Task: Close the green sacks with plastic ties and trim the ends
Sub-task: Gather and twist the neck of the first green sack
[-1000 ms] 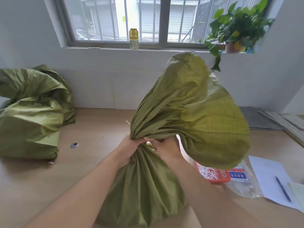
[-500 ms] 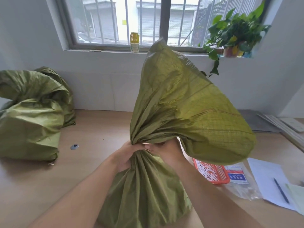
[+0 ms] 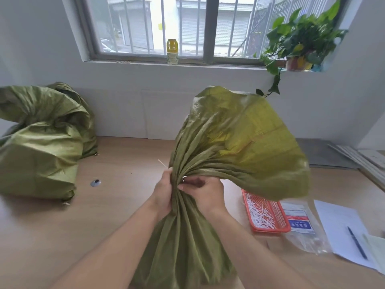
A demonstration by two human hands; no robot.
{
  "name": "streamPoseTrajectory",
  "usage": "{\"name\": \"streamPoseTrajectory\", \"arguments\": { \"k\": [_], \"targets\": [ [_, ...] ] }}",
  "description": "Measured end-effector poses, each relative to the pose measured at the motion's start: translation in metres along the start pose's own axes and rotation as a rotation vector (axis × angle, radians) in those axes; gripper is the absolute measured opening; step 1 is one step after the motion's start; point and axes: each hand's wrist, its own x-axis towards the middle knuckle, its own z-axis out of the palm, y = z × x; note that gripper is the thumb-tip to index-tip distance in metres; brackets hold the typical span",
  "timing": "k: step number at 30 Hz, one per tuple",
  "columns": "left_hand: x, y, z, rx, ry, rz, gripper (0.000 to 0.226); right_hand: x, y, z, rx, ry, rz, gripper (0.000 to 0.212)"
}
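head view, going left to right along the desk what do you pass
Tied green sacks → small metal grommet → left hand → right hand, both gripping the gathered neck of the green sack → orange basket → clear plastic bag → white paper → pen

One head-worn view looks forward and down, close over a table (image 3: pixel 116 215). It faces a window (image 3: pixel 187 28) beyond.
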Motion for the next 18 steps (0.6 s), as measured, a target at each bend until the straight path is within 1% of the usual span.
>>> {"name": "streamPoseTrajectory", "arguments": {
  "k": [2, 5, 7, 9, 10, 11, 12, 13, 14, 16, 18],
  "targets": [
    [0.003, -0.004, 0.001, 0.038, 0.111, 0.106, 0.052, -0.004, -0.001, 0.005, 0.012, 0.048, 0.002, 0.018],
    [0.006, -0.008, 0.003, 0.111, 0.297, 0.219, 0.041, -0.007, 0.0, 0.011, -0.002, 0.118, -0.064, 0.011],
    [0.008, -0.01, 0.002, 0.171, 0.446, 0.292, 0.033, -0.009, 0.001, 0.015, -0.014, 0.178, -0.096, 0.011],
    [0.007, -0.012, -0.002, 0.315, 0.588, 0.39, 0.043, -0.01, 0.0, 0.019, -0.032, 0.24, -0.119, 0.013],
    [0.004, -0.012, -0.004, 0.407, 0.622, 0.441, 0.045, -0.01, -0.001, 0.021, -0.044, 0.266, -0.129, 0.014],
    [0.0, -0.014, -0.007, 0.5, 0.622, 0.502, 0.039, -0.01, -0.002, 0.023, -0.054, 0.284, -0.138, 0.015],
    [-0.004, -0.014, -0.007, 0.578, 0.617, 0.572, 0.028, -0.009, -0.003, 0.025, -0.064, 0.295, -0.147, 0.016],
    [-0.006, -0.014, -0.011, 0.637, 0.615, 0.637, 0.015, -0.008, -0.004, 0.026, -0.073, 0.3, -0.156, 0.016],
    [-0.007, -0.013, -0.015, 0.658, 0.612, 0.695, 0.007, -0.006, -0.004, 0.027, -0.083, 0.305, -0.162, 0.016],
    [-0.007, -0.01, -0.024, 0.673, 0.583, 0.762, 0.012, -0.003, -0.004, 0.028, -0.115, 0.321, -0.162, 0.014],
    [-0.007, -0.004, -0.026, 0.737, 0.564, 0.816, 0.014, 0.0, -0.004, 0.027, -0.16, 0.333, -0.149, 0.012]
  ]
}}
